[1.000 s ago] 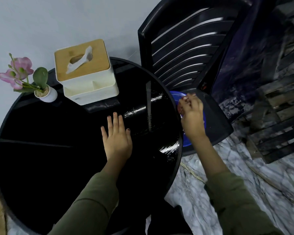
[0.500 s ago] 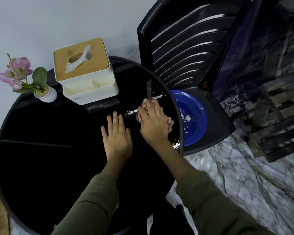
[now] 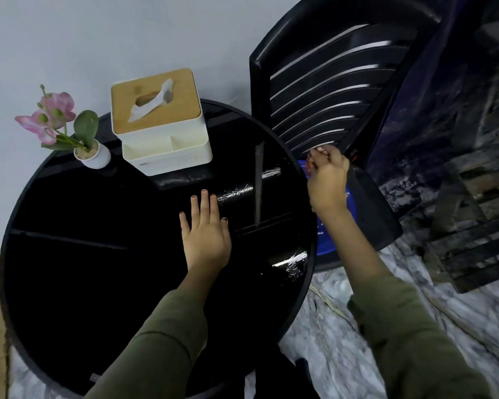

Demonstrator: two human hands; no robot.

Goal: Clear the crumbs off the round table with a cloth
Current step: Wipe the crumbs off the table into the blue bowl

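Note:
The round black glossy table (image 3: 98, 283) fills the left and middle of the head view. My left hand (image 3: 206, 236) lies flat on its top, fingers spread, holding nothing. My right hand (image 3: 327, 181) is off the table's right edge, above a blue bowl (image 3: 329, 240) that sits on a chair seat. It is closed on a bunched pinkish cloth (image 3: 314, 158), of which only a small part shows past the fingers. Shiny streaks (image 3: 293, 260) mark the tabletop near its right rim, with a tiny pale speck beside them.
A white tissue box with a wooden lid (image 3: 162, 122) and a small white pot with a pink flower (image 3: 92, 156) stand at the table's far side by the wall. A black slatted chair (image 3: 329, 82) is at the right. Marble floor (image 3: 343, 341) lies below.
My right hand went from the bowl onto the table's right part, then swung back with the cloth over the blue bowl. My left hand stayed flat in place.

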